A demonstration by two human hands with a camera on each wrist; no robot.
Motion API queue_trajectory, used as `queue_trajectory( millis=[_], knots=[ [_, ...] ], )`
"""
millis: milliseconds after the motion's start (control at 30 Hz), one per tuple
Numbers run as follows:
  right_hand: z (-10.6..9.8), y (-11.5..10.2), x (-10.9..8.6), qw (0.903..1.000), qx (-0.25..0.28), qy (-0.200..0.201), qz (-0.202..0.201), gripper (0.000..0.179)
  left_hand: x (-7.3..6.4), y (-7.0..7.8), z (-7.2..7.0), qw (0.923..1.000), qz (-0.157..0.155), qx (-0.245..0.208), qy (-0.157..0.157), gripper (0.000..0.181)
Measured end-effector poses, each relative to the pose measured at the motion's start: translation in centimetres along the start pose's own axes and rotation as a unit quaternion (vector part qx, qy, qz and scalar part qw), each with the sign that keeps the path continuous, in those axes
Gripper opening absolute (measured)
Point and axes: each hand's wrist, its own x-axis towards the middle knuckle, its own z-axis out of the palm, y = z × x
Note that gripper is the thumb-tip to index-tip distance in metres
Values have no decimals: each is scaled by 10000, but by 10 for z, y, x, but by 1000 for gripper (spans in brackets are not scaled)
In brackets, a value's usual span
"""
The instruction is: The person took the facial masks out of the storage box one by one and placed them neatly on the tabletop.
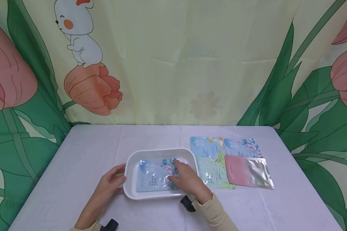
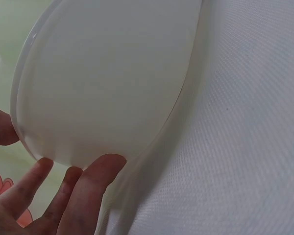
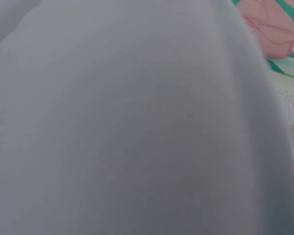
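A white tray sits on the table with a blue sheet mask packet, printed with flowers, lying flat inside. My left hand touches the tray's left end. In the left wrist view, fairly straight fingers rest against the tray's outer wall. Reaching over the tray's right front side, my right hand grips the packet's right edge, thumb on its face. The right wrist view is mostly filled by a blurred pale surface, and the hand's hold is hidden there.
Right of the tray lie a light blue packet, a green packet, another blue flowered packet and a pink-and-silver packet. They sit close together on the white tablecloth. A printed curtain hangs behind.
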Motion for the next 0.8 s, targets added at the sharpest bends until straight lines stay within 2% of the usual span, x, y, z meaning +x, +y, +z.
queue_trajectory(
  millis=[267, 800],
  knots=[
    [6, -3, 5, 9994, 334, -72, 113, 69, 1, 1, 1, 9999, -85, 98, 77, 54],
    [7, -3, 9, 9983, 540, -198, 110, 74, 1, 3, 2, 9995, -158, 232, 116, 53]
  ],
)
